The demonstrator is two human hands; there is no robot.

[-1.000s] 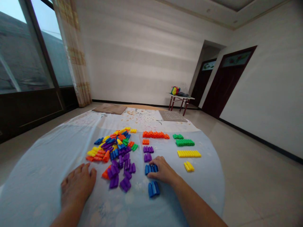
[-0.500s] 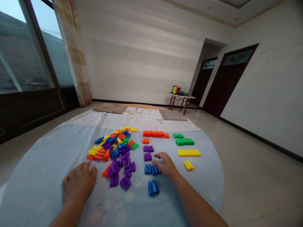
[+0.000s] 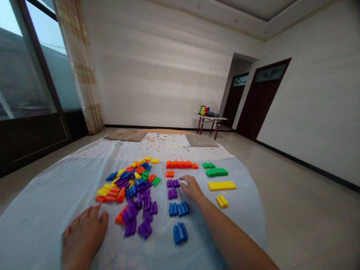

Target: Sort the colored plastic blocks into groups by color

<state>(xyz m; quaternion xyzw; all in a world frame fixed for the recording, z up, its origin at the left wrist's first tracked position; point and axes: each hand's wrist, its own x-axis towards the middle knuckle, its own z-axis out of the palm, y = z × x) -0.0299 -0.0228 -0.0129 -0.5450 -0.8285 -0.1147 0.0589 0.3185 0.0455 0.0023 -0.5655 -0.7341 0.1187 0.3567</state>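
Observation:
My left hand point(image 3: 83, 237) lies on the tablecloth with its fingers stretched out, left of a mixed heap of plastic tube-shaped blocks. Purple blocks point(image 3: 129, 213) lie loose at the near side of the heap. My right hand point(image 3: 191, 188) hovers at the right end of the upper purple row point(image 3: 173, 183), thumb and forefinger apart, nothing visible between them. Whether a fingertip touches the row, I cannot tell. Just below is a shorter purple group point(image 3: 172, 193). Closer to me lie a blue row point(image 3: 179, 209) and a smaller blue group point(image 3: 180, 233).
Orange rows point(image 3: 182, 164) lie farther back. Right of my hand are green rows point(image 3: 216, 172), a long yellow row point(image 3: 222, 186) and a small yellow group point(image 3: 222, 201). Brown mats point(image 3: 125, 135) rest on the table's far side. A small side table point(image 3: 210, 117) stands by the wall.
My right hand has moved from beside the lower purple group and blue row to the upper purple row. The view has tilted up slightly. My left hand stays flat on the cloth.

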